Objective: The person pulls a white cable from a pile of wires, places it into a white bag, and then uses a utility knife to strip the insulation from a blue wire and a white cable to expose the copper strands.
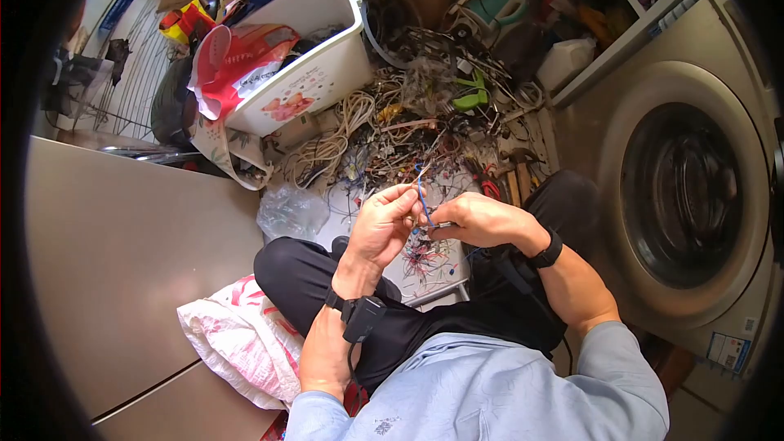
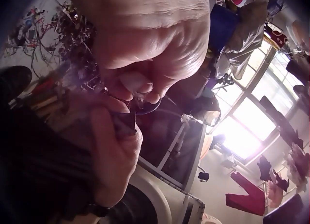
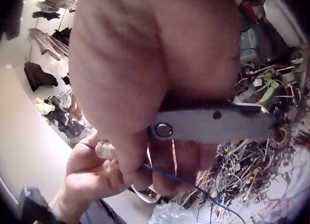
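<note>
My left hand (image 1: 382, 227) pinches a thin blue wire (image 1: 422, 194) between thumb and fingers; that wire runs down toward my right hand (image 1: 483, 220). In the right wrist view my right hand (image 3: 155, 64) grips a grey-handled knife (image 3: 208, 123), with the blue wire (image 3: 193, 185) passing below its fingers. Behind them is the left hand (image 3: 94, 178). The left wrist view shows the left hand's (image 2: 150, 35) bent fingertips close to the right hand (image 2: 116, 156) and a dark pointed blade (image 2: 129, 121). Whether the blade touches the wire is hidden.
Tangled cables (image 1: 351, 126) and wire scraps cover much of the floor beyond the hands. A white bin (image 1: 327, 73) stands at the back left, a washing machine (image 1: 600, 126) at the right. A clear plastic bag (image 1: 291, 214) lies beside the left knee.
</note>
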A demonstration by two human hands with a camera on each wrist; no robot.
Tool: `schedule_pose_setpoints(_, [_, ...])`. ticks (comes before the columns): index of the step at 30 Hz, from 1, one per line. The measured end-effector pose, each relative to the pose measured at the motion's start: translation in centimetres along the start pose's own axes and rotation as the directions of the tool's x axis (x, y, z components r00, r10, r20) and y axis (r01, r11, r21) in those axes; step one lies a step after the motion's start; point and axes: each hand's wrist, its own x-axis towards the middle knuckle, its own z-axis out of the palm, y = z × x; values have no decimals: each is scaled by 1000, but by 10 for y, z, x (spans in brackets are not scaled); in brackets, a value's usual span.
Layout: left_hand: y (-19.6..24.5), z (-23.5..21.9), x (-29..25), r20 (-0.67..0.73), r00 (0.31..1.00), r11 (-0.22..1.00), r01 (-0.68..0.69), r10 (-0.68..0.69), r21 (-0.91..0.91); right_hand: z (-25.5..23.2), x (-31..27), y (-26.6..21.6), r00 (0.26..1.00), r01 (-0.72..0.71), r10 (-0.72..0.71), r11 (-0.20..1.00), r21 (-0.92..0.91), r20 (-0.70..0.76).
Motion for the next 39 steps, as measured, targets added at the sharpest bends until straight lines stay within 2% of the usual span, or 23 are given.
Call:
schedule_pose_setpoints(4, [3,8,-4,43,999,999,27,-25,-40,-7,-4,2,999,21,-20,999,32,-49])
schedule_pose_setpoints(6, [-2,1,-2,49,999,1000,-6,5,9,-12,-6,0,1000,-21,20,995,95,11])
schedule_pose_setpoints(10, [-3,-7,0,68,994,996,-83,80,37,-15,-10,0,998,-63,59,987,150,31])
schedule_pose_setpoints(12, [-1,-4,-4,-113,960,942,-223,257,249,-16,-16,9,999,-21,25,994,108,-36])
schedule_pose_setpoints(13, [0,-5,-5,-117,958,941,-229,264,247,-18,-19,12,991,-37,46,997,72,-126])
schedule_pose_setpoints(15, [2,-9,-4,-124,954,948,-246,274,201,-21,-17,8,920,-146,211,967,211,-330])
schedule_pose_setpoints(16, [1,-9,-4,-151,955,958,-227,254,175,-21,-14,5,895,-78,205,946,313,-395])
schedule_pose_setpoints(17, [-1,-8,-5,-150,956,958,-226,253,174,-20,-11,-3,895,-80,206,946,313,-396])
schedule_pose_setpoints(19, [-6,-2,-4,-147,950,939,-235,277,249,-15,-2,-22,892,-152,322,874,462,-316])
schedule_pose_setpoints(21, [-9,2,-5,-139,951,921,-220,276,320,0,9,-19,880,-6,92,983,183,-466])
schedule_pose_setpoints(23, [-10,7,-6,-111,952,889,-220,286,402,3,13,-17,890,-96,140,988,122,-435])
schedule_pose_setpoints(24, [-9,9,-8,-110,952,889,-221,286,401,1,12,-18,890,-96,140,988,122,-434])
schedule_pose_setpoints(26, [-6,11,-10,-133,938,859,-227,319,459,-5,10,-20,882,-142,312,891,431,-353])
schedule_pose_setpoints(27, [-5,13,-10,-141,931,843,-231,337,486,-9,10,-15,889,-123,312,868,482,-335])
schedule_pose_setpoints(29, [-3,12,-11,-136,938,865,-229,319,445,-18,5,-18,887,-129,358,800,586,-292])
schedule_pose_setpoints(31, [-1,9,-11,-190,943,949,-233,274,213,-18,3,-19,872,-142,393,774,617,-292])
schedule_pose_setpoints(32, [2,9,-12,-240,923,953,-278,300,120,-19,1,-19,860,-152,424,745,649,-285])
schedule_pose_setpoints(33, [11,2,-14,-145,941,952,-299,305,59,-19,0,-16,857,-154,426,748,645,-289])
schedule_pose_setpoints(35, [21,-3,-21,-64,946,945,-323,319,-61,-17,-2,-9,822,-83,466,668,740,-328])
schedule_pose_setpoints(36, [26,-3,-27,-30,948,945,-317,316,-82,-18,0,-6,781,-94,521,643,760,-345])
schedule_pose_setpoints(37, [28,-2,-31,-23,948,945,-318,317,-82,-18,0,0,779,-91,520,647,757,-351])
schedule_pose_setpoints(39, [32,1,-39,-96,927,927,-370,363,-67,-18,-1,12,706,-5,535,658,753,-464])
